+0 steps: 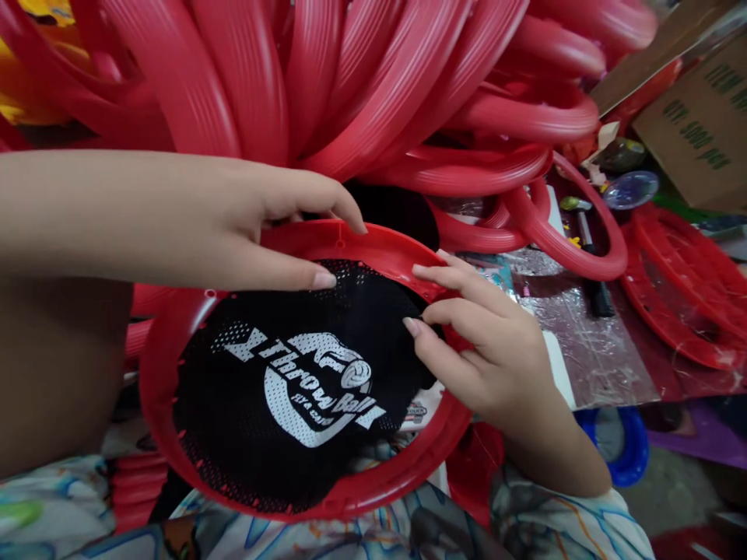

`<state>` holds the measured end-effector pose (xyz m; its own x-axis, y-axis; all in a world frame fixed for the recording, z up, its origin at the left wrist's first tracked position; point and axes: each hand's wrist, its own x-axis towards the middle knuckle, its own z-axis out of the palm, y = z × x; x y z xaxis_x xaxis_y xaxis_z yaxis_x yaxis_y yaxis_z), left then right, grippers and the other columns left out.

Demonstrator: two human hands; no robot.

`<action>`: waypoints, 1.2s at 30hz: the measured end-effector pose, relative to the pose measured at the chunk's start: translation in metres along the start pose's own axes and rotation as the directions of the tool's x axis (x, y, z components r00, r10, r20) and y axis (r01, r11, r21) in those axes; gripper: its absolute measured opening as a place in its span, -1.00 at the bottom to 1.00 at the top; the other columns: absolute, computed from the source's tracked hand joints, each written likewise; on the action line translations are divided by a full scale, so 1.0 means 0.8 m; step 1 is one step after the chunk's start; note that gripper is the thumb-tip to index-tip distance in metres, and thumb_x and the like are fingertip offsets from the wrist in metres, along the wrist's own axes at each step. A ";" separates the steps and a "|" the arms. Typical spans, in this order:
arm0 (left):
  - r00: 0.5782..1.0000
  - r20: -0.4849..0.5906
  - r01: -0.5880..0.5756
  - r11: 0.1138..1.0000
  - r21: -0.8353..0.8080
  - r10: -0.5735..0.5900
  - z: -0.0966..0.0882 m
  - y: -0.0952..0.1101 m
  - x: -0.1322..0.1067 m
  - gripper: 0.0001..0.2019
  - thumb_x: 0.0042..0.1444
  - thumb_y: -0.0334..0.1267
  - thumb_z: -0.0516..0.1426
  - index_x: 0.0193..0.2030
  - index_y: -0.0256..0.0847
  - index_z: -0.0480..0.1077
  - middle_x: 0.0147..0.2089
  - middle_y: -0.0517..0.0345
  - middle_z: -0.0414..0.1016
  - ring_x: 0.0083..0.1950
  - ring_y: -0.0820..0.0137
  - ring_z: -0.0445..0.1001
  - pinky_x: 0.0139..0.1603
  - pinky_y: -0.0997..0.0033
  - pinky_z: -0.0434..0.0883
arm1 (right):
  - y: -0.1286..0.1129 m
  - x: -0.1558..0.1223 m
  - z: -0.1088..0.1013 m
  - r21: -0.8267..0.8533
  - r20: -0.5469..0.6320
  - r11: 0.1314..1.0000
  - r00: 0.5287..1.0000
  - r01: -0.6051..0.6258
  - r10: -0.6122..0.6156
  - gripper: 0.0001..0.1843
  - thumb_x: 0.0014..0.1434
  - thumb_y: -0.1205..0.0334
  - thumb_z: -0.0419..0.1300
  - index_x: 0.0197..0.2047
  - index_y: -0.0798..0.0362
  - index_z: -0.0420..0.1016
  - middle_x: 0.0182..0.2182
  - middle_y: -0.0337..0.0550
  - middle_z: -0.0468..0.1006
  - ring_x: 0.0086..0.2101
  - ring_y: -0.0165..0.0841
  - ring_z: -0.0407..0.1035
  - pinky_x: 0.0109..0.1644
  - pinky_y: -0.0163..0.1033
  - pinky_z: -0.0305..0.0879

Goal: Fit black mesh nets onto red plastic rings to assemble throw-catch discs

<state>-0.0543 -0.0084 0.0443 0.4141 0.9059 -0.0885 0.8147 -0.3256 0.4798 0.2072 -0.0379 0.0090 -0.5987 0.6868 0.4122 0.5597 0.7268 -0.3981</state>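
Note:
A red plastic ring frame [156, 373] rests tilted over my lap. Inside it lies a round black mesh [233, 412] with a white "Throw Ball" print. Along the left, the mesh edge meets small pegs on the ring; a gap shows at the lower right. My left hand [257, 222] straddles the far rim, its thumb on the mesh and its index fingertip at the rim; its other fingers are mostly hidden. At the right side, my right hand [484, 342] pinches the mesh edge between thumb and forefinger, with its other fingers over the rim.
Many ribbed red tube rings [402, 85] are heaped just beyond my hands. On the right are a dark-handled tool [598, 295], clear plastic film [589, 342], stacked red frames [677, 311], a carton [694, 124] and a blue ring [636, 447] lower down.

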 end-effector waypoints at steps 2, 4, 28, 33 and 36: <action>0.999 0.034 -0.027 1.000 0.008 0.027 0.000 0.010 0.001 -0.55 0.13 0.03 0.16 0.16 0.07 0.36 0.04 0.36 0.52 -0.20 0.53 0.48 -0.16 0.56 0.34 | 0.000 0.002 -0.002 0.077 0.018 0.997 1.000 -0.016 0.014 -0.91 0.17 0.33 0.20 -0.39 0.03 0.41 -0.16 -0.06 0.59 -0.02 -0.28 0.48 0.28 0.03 0.32; 0.998 0.014 -0.064 0.997 -0.030 0.064 0.005 0.015 0.006 -0.57 0.16 0.04 0.12 0.16 0.08 0.37 0.08 0.36 0.49 -0.06 0.44 0.48 -0.02 0.47 0.36 | 0.001 0.004 -0.001 0.112 0.013 0.993 1.000 -0.027 0.026 -0.92 0.16 0.35 0.19 -0.37 0.02 0.40 -0.18 -0.11 0.60 -0.07 -0.30 0.50 0.26 0.03 0.33; 0.995 -0.100 -0.005 0.961 -0.276 -0.023 0.045 0.036 0.028 -0.84 0.04 -0.21 0.13 -0.43 -0.21 0.50 -0.45 0.23 0.48 -0.43 0.50 0.37 -0.36 0.45 0.24 | 0.013 0.008 0.012 -0.069 -0.203 0.996 0.978 -0.064 0.049 -0.83 0.08 0.44 0.26 -0.46 0.04 0.39 -0.40 -0.16 0.56 -0.35 -0.39 0.48 -0.24 -0.22 0.43; 0.991 -0.129 -0.010 0.965 -0.260 -0.024 0.048 0.037 0.027 -0.84 0.04 -0.23 0.14 -0.45 -0.21 0.50 -0.49 0.25 0.44 -0.44 0.50 0.34 -0.34 0.45 0.24 | 0.014 0.009 0.014 -0.097 -0.220 0.992 0.974 -0.081 0.058 -0.81 0.08 0.45 0.24 -0.48 0.03 0.38 -0.41 -0.16 0.56 -0.36 -0.37 0.48 -0.26 -0.21 0.43; 0.990 -0.138 -0.001 0.972 -0.233 -0.032 0.049 0.039 0.028 -0.84 0.04 -0.20 0.15 -0.45 -0.21 0.50 -0.50 0.27 0.43 -0.44 0.51 0.34 -0.32 0.45 0.23 | 0.015 0.009 0.016 -0.119 -0.240 0.990 0.970 -0.077 0.047 -0.80 0.06 0.47 0.24 -0.48 0.03 0.36 -0.42 -0.15 0.55 -0.36 -0.37 0.48 -0.25 -0.20 0.44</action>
<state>-0.0040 -0.0091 0.0227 0.3279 0.9446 0.0174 0.6972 -0.2544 0.6702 0.2024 -0.0242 -0.0035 -0.4169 0.7016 0.5779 0.6685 0.6674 -0.3281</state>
